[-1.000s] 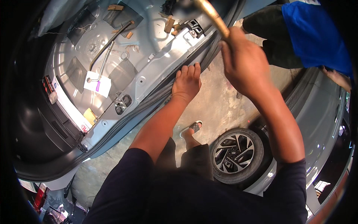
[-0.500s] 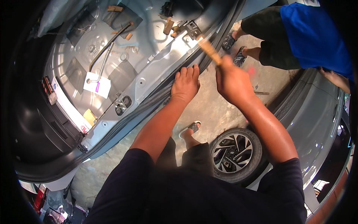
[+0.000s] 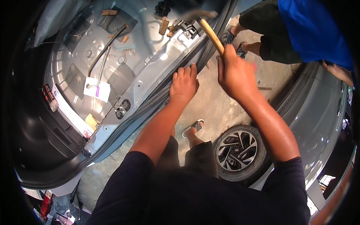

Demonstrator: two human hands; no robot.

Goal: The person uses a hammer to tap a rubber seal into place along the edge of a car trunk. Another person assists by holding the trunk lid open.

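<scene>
My right hand [image 3: 235,71] is closed around the wooden handle of a hammer [image 3: 212,35]. The hammer's metal head is smeared by motion and hangs over the end of the sill, close to a metal bracket [image 3: 190,30]. My left hand [image 3: 183,83] rests palm down on the black rubber seal [image 3: 152,94] along the edge of the car's open trunk, its fingers stretched over the rim. Beside that seal runs the bare grey metal sill [image 3: 139,85], with a latch opening [image 3: 122,107] in it.
In the trunk floor [image 3: 84,48] lie a bent black bar [image 3: 103,51], a thinner metal rod [image 3: 104,64], white paper [image 3: 104,90] and wood pieces [image 3: 164,27]. A wheel [image 3: 238,153] lies on the ground. A person in a blue top [image 3: 317,30] stands at the right by a grey car [image 3: 307,108].
The hammer, blurred earlier, shows its handle sharply now, and its head appears higher in the picture. My left hand stays on the seal. The view has shifted slightly.
</scene>
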